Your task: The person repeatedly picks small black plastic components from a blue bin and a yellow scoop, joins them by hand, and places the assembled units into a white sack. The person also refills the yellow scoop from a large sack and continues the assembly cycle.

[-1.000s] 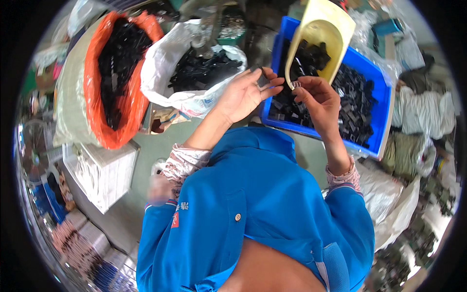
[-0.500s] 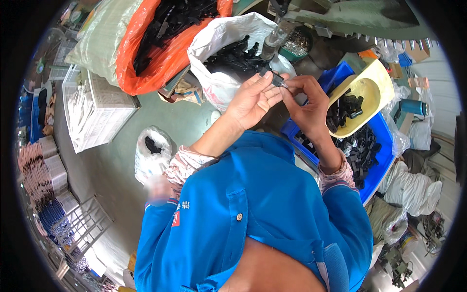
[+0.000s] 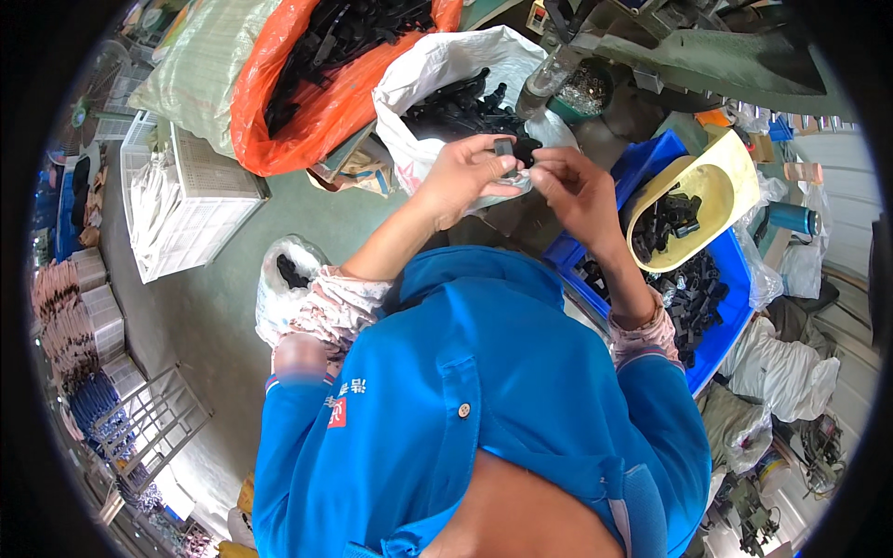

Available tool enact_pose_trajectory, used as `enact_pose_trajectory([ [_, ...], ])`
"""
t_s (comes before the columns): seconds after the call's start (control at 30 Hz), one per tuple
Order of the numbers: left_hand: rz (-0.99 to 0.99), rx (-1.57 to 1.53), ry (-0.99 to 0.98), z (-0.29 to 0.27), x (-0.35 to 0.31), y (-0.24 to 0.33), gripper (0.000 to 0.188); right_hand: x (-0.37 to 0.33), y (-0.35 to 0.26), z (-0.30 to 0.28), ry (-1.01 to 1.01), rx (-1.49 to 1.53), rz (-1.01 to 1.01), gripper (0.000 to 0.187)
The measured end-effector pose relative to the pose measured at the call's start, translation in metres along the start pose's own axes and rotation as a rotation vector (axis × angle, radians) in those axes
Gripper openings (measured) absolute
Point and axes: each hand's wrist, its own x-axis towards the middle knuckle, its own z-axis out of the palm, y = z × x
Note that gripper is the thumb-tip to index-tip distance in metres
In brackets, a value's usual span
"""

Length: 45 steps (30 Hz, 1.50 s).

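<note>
Small black part (image 3: 503, 150) was pinched by the left hand (image 3: 458, 180) near the white bag (image 3: 393, 119). Right hand (image 3: 577, 189) was bunched at the fingertips just beside it; contents couldn't be told. Steady support, light pressure were judged best.

The held piece (image 3: 504, 147) is dark grey, the scoop (image 3: 714, 191) yellow, shirt (image 3: 530, 325) blue, cuffs (image 3: 342, 299) patterned pink.

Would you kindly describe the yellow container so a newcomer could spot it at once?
Start from the big blue bin, right of the person's right hand. Overlapping it in view is the yellow container, oblong with a rounded near end and holding a small heap of black parts. Its pale yellow colour sets it apart from the blue bin.
</note>
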Motion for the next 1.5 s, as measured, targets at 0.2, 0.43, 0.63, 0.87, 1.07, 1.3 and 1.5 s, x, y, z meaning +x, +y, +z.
enact_pose_trajectory([
  [0.2, 0.519, 1.232, 0.043, 0.002, -0.006, 0.001, 0.053, 0.018, 0.0, 0.0, -0.113, 0.181, 0.286, 0.023],
  [0.43, 0.652, 0.967, 0.05, -0.007, -0.004, 0.009, 0.05, 0.015, 0.016, -0.003, -0.052, 0.591, 0.363, 0.019],
  [0.63, 0.523, 0.535, 0.119, -0.021, 0.0, 0.008, 0.035, 0.018, 0.022, 0.002, -0.091, 0.835, 0.358, 0.023],
  [0.87, 0.541, 0.392, 0.081, -0.04, 0.004, 0.007, 0.021, 0.031, 0.026, 0.014, -0.092, 0.777, 0.326, 0.023],
  [1.07, 0.384, 0.568, 0.193, -0.057, -0.003, 0.023, 0.019, 0.043, 0.028, 0.038, -0.036, 0.627, 0.237, 0.024],
  [1.3, 0.642, 0.833, 0.159, -0.085, -0.004, 0.043, 0.018, 0.066, 0.035, 0.061, -0.062, 0.614, 0.204, 0.024],
  [1.5, 0.695, 0.942, 0.235, -0.104, -0.001, 0.058, 0.019, 0.082, 0.027, 0.088, -0.035, 0.581, 0.202, 0.023],
])
